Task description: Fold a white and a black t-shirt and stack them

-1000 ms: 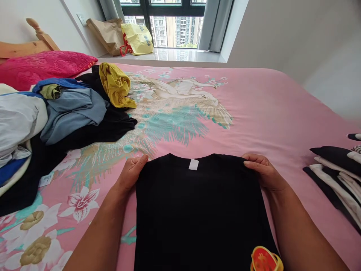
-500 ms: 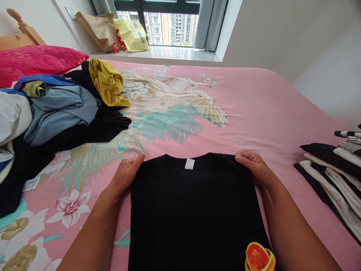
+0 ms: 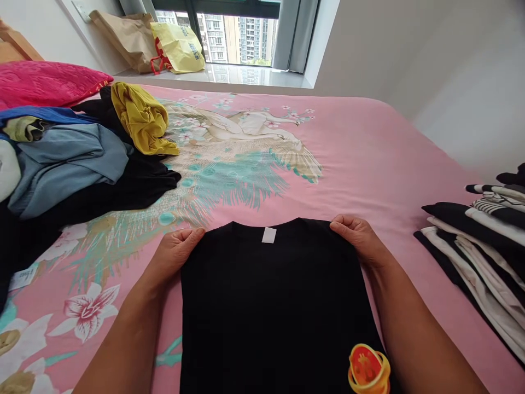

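A black T-shirt [image 3: 270, 306] lies flat on the pink patterned bedsheet [image 3: 369, 153], with a small white label at its collar and a red-and-yellow print near its lower right. My left hand [image 3: 174, 251] grips the shirt's upper left corner with the fingers curled. At the upper right corner my right hand [image 3: 359, 238] pinches the fabric, thumb on top.
A heap of loose clothes, grey-blue, black and mustard yellow [image 3: 141, 117], covers the bed's left side, beside a magenta pillow [image 3: 45, 82]. Folded black and striped garments [image 3: 479, 246] are stacked at the right. Paper and yellow bags [image 3: 176, 46] stand on the window sill.
The view has swung slightly to the right and down. Both hands keep their hold on the shirt's top corners, and the shirt lies much as before.
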